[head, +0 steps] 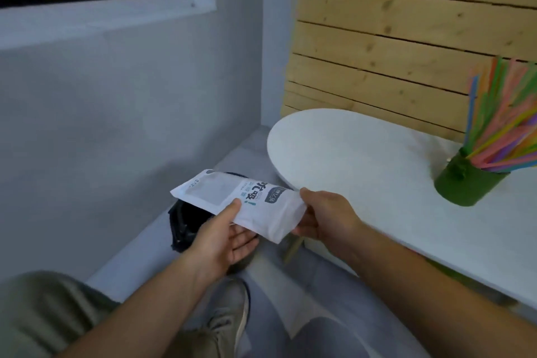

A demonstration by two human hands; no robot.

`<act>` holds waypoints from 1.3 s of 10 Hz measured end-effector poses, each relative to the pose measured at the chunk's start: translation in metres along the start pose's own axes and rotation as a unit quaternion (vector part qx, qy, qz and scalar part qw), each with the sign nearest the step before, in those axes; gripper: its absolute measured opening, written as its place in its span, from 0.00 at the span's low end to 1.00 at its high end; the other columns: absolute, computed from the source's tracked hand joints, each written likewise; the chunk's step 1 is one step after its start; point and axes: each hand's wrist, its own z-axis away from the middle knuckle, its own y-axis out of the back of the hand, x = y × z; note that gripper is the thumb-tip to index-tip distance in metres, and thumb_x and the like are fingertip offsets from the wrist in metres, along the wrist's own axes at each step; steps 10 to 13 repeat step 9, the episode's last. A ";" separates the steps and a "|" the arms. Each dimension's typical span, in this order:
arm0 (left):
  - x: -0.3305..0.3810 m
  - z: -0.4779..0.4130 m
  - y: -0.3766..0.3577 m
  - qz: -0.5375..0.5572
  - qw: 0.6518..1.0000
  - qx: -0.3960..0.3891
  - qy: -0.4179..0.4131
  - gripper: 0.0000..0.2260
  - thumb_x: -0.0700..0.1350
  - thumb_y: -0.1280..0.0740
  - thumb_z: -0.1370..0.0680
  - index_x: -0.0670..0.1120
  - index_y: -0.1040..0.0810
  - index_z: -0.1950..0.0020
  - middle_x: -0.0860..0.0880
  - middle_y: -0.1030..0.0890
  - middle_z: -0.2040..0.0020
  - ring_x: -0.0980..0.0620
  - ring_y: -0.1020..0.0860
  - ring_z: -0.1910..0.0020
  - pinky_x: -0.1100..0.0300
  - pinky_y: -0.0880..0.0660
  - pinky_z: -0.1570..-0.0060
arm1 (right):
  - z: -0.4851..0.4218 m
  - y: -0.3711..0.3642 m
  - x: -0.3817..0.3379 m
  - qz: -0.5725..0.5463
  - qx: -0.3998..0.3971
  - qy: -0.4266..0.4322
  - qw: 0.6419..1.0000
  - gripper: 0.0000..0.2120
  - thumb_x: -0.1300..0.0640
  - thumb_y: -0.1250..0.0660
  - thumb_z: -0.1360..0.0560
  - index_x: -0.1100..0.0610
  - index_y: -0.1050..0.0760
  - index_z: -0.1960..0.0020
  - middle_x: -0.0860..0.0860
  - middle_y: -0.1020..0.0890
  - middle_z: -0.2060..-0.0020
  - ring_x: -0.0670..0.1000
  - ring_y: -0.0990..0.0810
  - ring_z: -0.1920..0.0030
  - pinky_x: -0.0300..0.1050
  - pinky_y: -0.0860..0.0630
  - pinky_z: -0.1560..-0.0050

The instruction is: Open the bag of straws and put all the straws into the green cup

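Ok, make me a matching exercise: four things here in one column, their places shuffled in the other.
1. white printed plastic bag
2. coloured plastic straws
3. round green cup
4. black-lined bin

A. on the white oval table
B. on the floor under the bag
C. gripped by the left hand and right hand
D. standing in the cup

Pairs: 1-C, 2-D, 3-A, 4-B

straws (499, 125) in cup (465, 183) on table (363, 160), bag (247, 200) left
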 end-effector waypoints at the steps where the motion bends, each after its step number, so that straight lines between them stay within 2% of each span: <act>1: -0.008 -0.005 0.026 -0.036 0.998 0.014 0.055 0.17 0.55 0.33 0.19 0.42 0.21 0.41 0.44 0.15 0.56 0.48 0.17 0.57 0.55 0.17 0.64 | -0.010 -0.016 0.026 0.011 0.016 -0.029 0.999 0.14 0.56 0.35 0.19 0.68 0.22 0.46 0.62 0.16 0.58 0.55 0.16 0.68 0.48 0.18 0.69; 2: -0.016 -0.010 0.036 -0.065 0.994 0.006 0.093 0.18 0.54 0.35 0.18 0.39 0.22 0.44 0.44 0.17 0.66 0.51 0.19 0.70 0.55 0.17 0.66 | -0.018 -0.023 0.042 0.058 0.035 -0.051 0.996 0.17 0.51 0.31 0.22 0.67 0.20 0.48 0.66 0.15 0.58 0.64 0.16 0.63 0.73 0.21 0.53; 3: -0.021 -0.017 0.040 -0.086 0.991 -0.001 0.101 0.18 0.55 0.36 0.18 0.39 0.23 0.45 0.42 0.18 0.62 0.51 0.19 0.74 0.51 0.18 0.59 | -0.047 -0.019 0.067 0.056 0.063 -0.050 0.995 0.19 0.48 0.30 0.26 0.63 0.19 0.47 0.64 0.14 0.56 0.67 0.14 0.58 0.75 0.21 0.55; 4: -0.023 -0.023 0.039 -0.082 0.993 -0.014 0.087 0.18 0.53 0.34 0.18 0.38 0.22 0.42 0.39 0.17 0.53 0.47 0.16 0.62 0.51 0.17 0.59 | -0.057 -0.017 0.075 0.031 0.088 -0.044 0.995 0.22 0.47 0.30 0.32 0.63 0.19 0.47 0.63 0.14 0.54 0.66 0.14 0.57 0.70 0.18 0.55; 5: -0.023 -0.029 0.033 -0.069 0.994 -0.019 0.083 0.15 0.50 0.32 0.19 0.39 0.21 0.40 0.39 0.16 0.51 0.44 0.16 0.54 0.53 0.16 0.61 | -0.039 -0.021 0.063 0.008 0.108 -0.039 0.993 0.13 0.53 0.31 0.24 0.65 0.20 0.49 0.62 0.14 0.56 0.66 0.14 0.56 0.68 0.17 0.55; 6: -0.025 -0.035 0.030 -0.048 0.994 -0.012 0.092 0.13 0.49 0.33 0.18 0.39 0.22 0.42 0.40 0.16 0.53 0.45 0.17 0.54 0.55 0.17 0.62 | -0.037 -0.021 0.061 0.019 0.099 -0.040 0.994 0.12 0.52 0.32 0.21 0.62 0.20 0.52 0.61 0.14 0.56 0.64 0.13 0.58 0.67 0.17 0.55; 7: -0.027 -0.039 0.035 -0.060 0.993 0.013 0.103 0.15 0.52 0.34 0.18 0.39 0.22 0.43 0.41 0.17 0.56 0.46 0.18 0.57 0.55 0.17 0.66 | -0.042 -0.029 0.060 0.046 0.067 -0.042 0.996 0.15 0.49 0.32 0.21 0.62 0.19 0.49 0.61 0.14 0.57 0.62 0.14 0.60 0.66 0.17 0.54; 8: -0.028 -0.043 0.042 -0.107 0.987 0.047 0.108 0.17 0.57 0.35 0.19 0.42 0.22 0.46 0.43 0.20 0.58 0.47 0.20 0.61 0.53 0.18 0.62 | -0.041 -0.035 0.056 0.040 0.015 -0.043 0.998 0.14 0.50 0.34 0.19 0.62 0.21 0.50 0.60 0.16 0.61 0.57 0.16 0.67 0.55 0.17 0.60; 9: -0.025 -0.041 0.043 -0.161 0.980 0.114 0.037 0.13 0.54 0.33 0.19 0.44 0.23 0.46 0.45 0.23 0.61 0.50 0.24 0.67 0.60 0.21 0.70 | -0.038 -0.030 0.056 0.045 0.006 -0.064 0.997 0.13 0.50 0.33 0.20 0.60 0.23 0.55 0.61 0.18 0.58 0.62 0.19 0.58 0.61 0.19 0.50; 13: -0.025 -0.041 0.043 -0.161 0.980 0.114 0.037 0.13 0.54 0.33 0.19 0.44 0.23 0.46 0.45 0.23 0.61 0.50 0.24 0.67 0.60 0.21 0.70 | -0.038 -0.030 0.056 0.045 0.006 -0.064 0.997 0.13 0.50 0.33 0.20 0.60 0.23 0.55 0.61 0.18 0.58 0.62 0.19 0.58 0.61 0.19 0.50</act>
